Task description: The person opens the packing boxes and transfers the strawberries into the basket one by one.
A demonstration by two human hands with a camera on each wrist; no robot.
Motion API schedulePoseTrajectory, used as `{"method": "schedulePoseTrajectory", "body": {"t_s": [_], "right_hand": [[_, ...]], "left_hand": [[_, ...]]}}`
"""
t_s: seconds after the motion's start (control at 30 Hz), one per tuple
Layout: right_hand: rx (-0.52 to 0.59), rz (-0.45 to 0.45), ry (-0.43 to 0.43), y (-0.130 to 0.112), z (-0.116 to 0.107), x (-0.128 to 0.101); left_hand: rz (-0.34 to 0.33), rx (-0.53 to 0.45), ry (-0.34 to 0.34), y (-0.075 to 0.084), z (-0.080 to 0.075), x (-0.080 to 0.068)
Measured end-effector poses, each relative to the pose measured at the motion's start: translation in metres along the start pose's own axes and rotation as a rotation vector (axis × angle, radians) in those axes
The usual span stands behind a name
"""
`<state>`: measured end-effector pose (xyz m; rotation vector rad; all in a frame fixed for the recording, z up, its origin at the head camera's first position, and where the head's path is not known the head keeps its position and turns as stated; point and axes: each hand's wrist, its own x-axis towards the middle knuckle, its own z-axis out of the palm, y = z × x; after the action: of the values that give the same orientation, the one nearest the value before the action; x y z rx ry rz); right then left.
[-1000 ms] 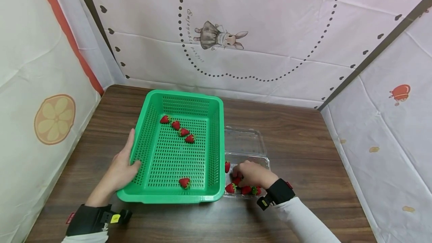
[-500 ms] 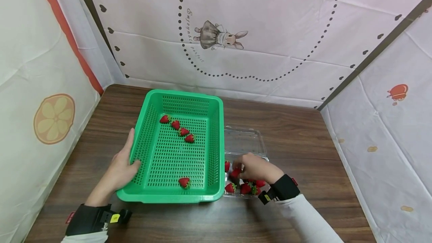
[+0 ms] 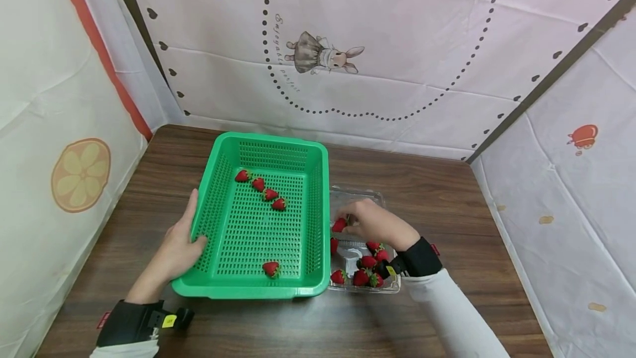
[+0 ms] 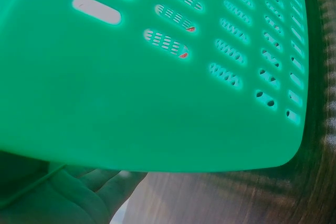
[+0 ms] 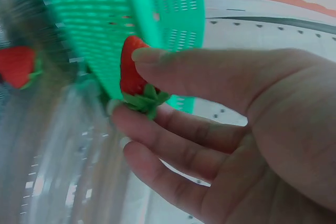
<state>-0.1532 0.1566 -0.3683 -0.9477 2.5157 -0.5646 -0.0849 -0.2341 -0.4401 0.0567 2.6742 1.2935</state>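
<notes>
My right hand pinches a strawberry between thumb and fingertips, with its green leaves toward the fingers in the right wrist view. In the head view, this hand is above the hinge area of a clear plastic clamshell box, close to the basket's right side. My left hand grips the left rim of a green slotted basket, thumb over the rim and fingers outside. The left wrist view shows mostly the basket's outer wall. Inside the basket lie several strawberries, with a single one nearer the front.
Several strawberries lie in the box's front half, with one by the basket's side. The box's lid lies folded back behind. Basket and box stand side by side on a dark wooden table enclosed by printed cloth walls.
My right hand has risen out of the box's front half and moved back, bringing a strawberry with it. The left hand and the basket have stayed in place.
</notes>
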Motion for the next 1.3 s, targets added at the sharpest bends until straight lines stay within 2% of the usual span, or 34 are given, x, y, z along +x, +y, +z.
{"method": "schedulePoseTrajectory", "body": {"t_s": [0.23, 0.47, 0.8, 0.93, 1.3], "right_hand": [[0.007, -0.073, 0.039, -0.013, -0.010, 0.023], [-0.002, -0.153, 0.000, -0.036, -0.006, 0.051], [0.011, -0.258, -0.070, -0.056, 0.012, 0.087], [0.017, -0.247, -0.103, -0.061, 0.020, 0.100], [-0.069, -0.148, -0.194, -0.075, 0.040, 0.130]], "left_hand": [[-0.001, 0.007, -0.002, -0.001, 0.000, 0.000], [0.000, 0.004, 0.001, 0.000, 0.001, 0.000], [0.001, 0.003, 0.004, 0.001, 0.000, 0.000], [-0.001, -0.005, 0.006, 0.001, -0.001, -0.001], [-0.007, 0.003, 0.005, 0.000, 0.000, -0.001]]}}
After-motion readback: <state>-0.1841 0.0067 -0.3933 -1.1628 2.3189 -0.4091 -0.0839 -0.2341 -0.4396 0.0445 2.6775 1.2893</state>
